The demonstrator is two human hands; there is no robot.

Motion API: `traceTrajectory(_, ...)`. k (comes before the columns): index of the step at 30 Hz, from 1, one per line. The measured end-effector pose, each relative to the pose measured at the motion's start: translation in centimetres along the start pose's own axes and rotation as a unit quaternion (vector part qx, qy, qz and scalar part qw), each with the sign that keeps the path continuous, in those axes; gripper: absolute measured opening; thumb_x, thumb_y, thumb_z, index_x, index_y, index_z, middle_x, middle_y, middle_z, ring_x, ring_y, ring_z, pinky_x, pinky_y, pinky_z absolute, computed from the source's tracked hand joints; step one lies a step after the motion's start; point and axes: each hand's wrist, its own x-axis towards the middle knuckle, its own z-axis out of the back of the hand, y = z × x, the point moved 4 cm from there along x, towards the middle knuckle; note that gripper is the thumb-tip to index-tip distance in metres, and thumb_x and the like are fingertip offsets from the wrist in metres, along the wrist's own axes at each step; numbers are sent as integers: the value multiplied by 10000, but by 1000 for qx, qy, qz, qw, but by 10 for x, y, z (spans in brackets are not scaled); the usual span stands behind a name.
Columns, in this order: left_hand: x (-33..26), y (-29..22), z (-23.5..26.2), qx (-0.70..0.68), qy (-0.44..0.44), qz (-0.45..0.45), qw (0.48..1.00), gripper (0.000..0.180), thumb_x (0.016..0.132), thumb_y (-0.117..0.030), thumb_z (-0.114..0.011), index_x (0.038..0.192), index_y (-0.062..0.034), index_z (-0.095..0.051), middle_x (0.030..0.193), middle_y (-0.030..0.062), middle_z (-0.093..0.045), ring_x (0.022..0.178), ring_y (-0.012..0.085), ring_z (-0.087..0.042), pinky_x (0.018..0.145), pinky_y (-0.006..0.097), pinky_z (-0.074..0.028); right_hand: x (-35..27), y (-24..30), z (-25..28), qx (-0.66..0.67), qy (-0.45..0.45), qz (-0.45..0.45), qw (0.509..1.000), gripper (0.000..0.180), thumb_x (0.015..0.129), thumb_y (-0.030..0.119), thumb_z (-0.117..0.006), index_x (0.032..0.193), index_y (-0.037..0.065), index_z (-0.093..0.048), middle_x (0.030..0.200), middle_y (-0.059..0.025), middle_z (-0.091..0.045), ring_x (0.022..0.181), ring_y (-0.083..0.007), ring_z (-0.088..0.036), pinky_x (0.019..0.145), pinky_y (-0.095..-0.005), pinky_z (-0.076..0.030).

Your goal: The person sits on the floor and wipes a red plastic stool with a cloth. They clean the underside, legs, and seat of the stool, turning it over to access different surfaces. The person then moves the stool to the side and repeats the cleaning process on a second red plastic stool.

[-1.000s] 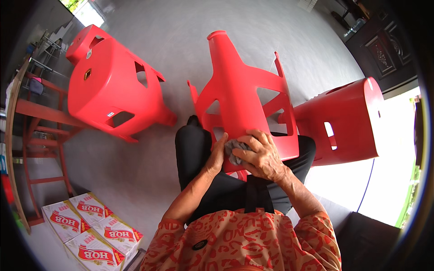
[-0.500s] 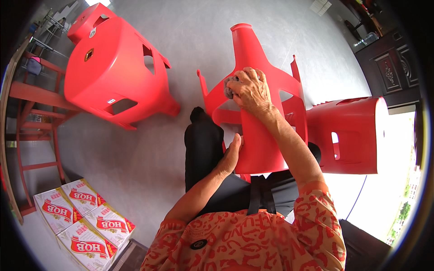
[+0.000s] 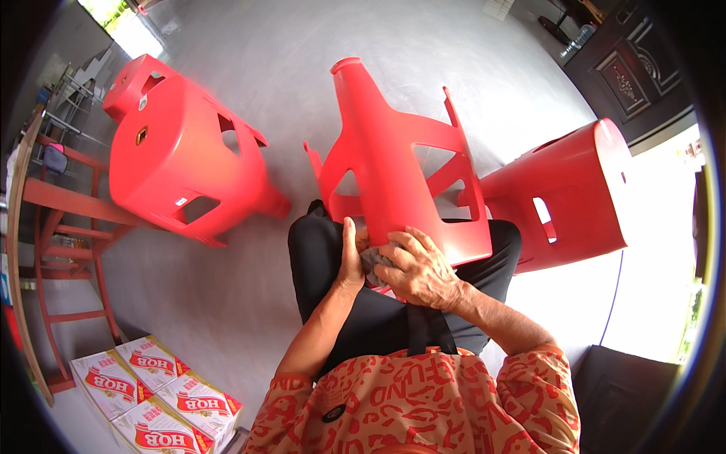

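Head view: the right hand point(image 3: 423, 268) is back at the near end of the stool point(image 3: 386, 166) — half a second ago it was reaching well up toward the far leg. It has brought the grey cloth point(image 3: 376, 266) along, its fingers bent over it and pressing it to the edge. The left hand point(image 3: 350, 253), lower on the side before, is now just beside the cloth, thumb raised and palm partly spread; its fingertips are hidden, so I cannot tell whether it grips the stool, the cloth or neither.

The stool lies on its side in front of the person, its broad end between the black-trousered knees point(image 3: 314, 253), its legs pointing away. For the rubbing in hand, I judge, the change shifts attention from the long upper surface to the near rim, with the hands close together.

As for print, the cartons point(image 3: 106, 382) at lower left carry bold lettering on red banners, easily legible. The left stool point(image 3: 174, 166) has a square gold-and-dark badge and a small white sticker, both too small to read. The patterned shirt point(image 3: 408, 393) is covered in red letter-like shapes — mostly broken by folds — and bears a dark oval badge, unreadable here.
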Motion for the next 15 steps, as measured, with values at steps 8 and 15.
traceTrajectory(8,2,-5,15,183,-73,19,980,477,987,-384,-436,1247,0,-547,1180,76,-607,1105,171,-553,964,305,-418,-6,-19,10,62,-42,-121,990,372,728,170,-716,1087,155,-620,1152,-58,-553,1159,-297,-509,975,-458,-413)
traceTrajectory(15,-4,-9,-2,189,-126,-56,972,412,978,-344,-499,1139,22,-596,1065,29,-597,1004,97,-513,906,264,-400,60,-77,-10,69,-66,-124,988,430,734,98,-702,1145,149,-587,1194,-81,-538,1172,-319,-492,936,-459,-411)
